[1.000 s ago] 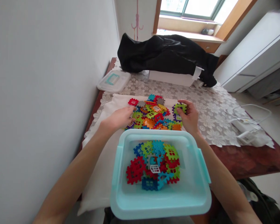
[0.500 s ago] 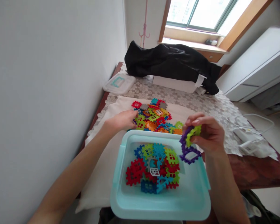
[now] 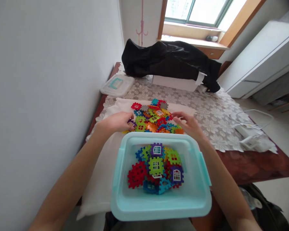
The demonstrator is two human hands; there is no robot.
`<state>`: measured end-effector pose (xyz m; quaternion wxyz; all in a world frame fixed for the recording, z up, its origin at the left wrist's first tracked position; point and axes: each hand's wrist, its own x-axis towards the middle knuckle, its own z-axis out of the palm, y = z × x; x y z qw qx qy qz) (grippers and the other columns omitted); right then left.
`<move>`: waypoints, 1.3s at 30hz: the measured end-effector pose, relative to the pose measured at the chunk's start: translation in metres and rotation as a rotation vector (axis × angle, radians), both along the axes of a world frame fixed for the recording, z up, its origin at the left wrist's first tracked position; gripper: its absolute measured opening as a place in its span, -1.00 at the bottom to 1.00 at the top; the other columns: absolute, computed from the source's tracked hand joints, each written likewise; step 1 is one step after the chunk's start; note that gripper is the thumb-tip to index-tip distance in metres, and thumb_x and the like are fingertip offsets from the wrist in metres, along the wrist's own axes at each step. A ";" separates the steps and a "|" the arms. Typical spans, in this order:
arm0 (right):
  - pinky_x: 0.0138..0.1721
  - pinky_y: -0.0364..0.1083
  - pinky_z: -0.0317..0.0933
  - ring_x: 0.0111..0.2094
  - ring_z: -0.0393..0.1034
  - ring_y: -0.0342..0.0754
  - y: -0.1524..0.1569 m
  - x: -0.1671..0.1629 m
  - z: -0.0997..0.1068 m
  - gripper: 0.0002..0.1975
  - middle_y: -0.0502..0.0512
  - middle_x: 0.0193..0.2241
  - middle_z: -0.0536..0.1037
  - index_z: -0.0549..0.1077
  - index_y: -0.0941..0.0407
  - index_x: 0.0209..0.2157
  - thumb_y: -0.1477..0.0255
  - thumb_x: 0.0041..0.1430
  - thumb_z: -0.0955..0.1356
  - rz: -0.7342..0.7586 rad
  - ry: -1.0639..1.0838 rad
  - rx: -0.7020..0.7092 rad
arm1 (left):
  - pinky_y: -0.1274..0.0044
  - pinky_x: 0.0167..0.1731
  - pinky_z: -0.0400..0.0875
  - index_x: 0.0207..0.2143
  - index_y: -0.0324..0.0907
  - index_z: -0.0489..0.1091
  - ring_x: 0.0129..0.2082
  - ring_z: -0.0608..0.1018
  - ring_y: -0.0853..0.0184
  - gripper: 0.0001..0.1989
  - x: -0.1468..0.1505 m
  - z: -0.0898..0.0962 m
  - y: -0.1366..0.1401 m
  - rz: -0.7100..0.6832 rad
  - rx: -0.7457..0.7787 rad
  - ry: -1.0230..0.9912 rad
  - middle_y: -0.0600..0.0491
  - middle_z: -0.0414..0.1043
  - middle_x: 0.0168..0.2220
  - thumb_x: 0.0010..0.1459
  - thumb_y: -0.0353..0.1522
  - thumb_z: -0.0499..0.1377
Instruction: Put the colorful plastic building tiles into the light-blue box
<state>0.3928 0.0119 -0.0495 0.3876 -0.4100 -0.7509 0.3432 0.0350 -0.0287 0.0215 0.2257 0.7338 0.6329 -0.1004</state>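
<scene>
One red-brown table (image 3: 245, 165) carries one lace tablecloth (image 3: 219, 123), with one black cover (image 3: 168, 61) at the far side. One white cloth (image 3: 98, 179) lies on the near part; in front of it sits one teal box (image 3: 161, 214), and one lid (image 3: 125, 86) rests at the far left corner. One pile of toy pieces (image 3: 151, 127) lies on the white cloth beyond the box, too overlapped to count. Two hands flank it: the right hand (image 3: 189, 123) has its fingers spread, holding nothing visible, just beside the pile; the left hand (image 3: 117, 122) has its fingers curled at one purple windowed piece (image 3: 132, 123), whether gripping it I cannot tell. Inside the box, two purple pieces (image 3: 181, 175) and at least three lime-green pieces (image 3: 151, 166) show among red and blue ones.
</scene>
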 end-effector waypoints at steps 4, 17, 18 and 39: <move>0.26 0.25 0.50 0.18 0.64 0.27 0.000 -0.006 -0.018 -0.58 0.23 0.19 0.70 0.70 -0.02 0.17 0.10 0.39 0.54 0.060 -0.335 0.044 | 0.38 -0.05 0.50 0.17 -0.17 0.52 0.11 0.68 -0.07 -0.44 0.002 0.003 -0.004 -0.012 -0.018 0.087 -0.21 0.67 0.16 0.15 -0.16 0.33; 0.08 0.12 0.53 -0.02 0.66 0.12 0.006 -0.017 -0.034 -0.72 0.12 -0.02 0.75 0.69 -0.04 0.06 0.20 0.41 0.46 0.114 -0.171 -0.007 | 0.43 -0.30 0.33 -0.24 -0.09 0.47 -0.20 0.61 0.11 -0.77 -0.006 0.001 0.004 -0.162 -0.075 -0.201 0.02 0.63 -0.22 0.09 -0.19 0.22; 0.06 0.12 0.53 -0.05 0.65 0.12 0.005 -0.019 -0.034 -0.69 0.12 -0.04 0.75 0.68 -0.04 0.09 0.17 0.44 0.45 0.081 -0.168 -0.012 | 0.43 -0.31 0.32 -0.26 -0.10 0.45 -0.21 0.60 0.11 -0.78 -0.006 0.001 0.004 -0.155 -0.050 -0.187 0.01 0.61 -0.23 0.10 -0.18 0.22; 0.01 0.10 0.45 -0.11 0.57 0.09 0.006 -0.034 -0.037 -0.83 0.11 -0.16 0.66 0.61 0.01 -0.20 0.22 0.38 0.47 0.066 -0.037 0.103 | 0.42 -0.19 0.50 -0.02 -0.07 0.56 -0.17 0.65 0.21 -0.59 0.035 0.082 -0.062 -0.168 0.330 -0.706 0.04 0.68 -0.09 0.23 -0.04 0.45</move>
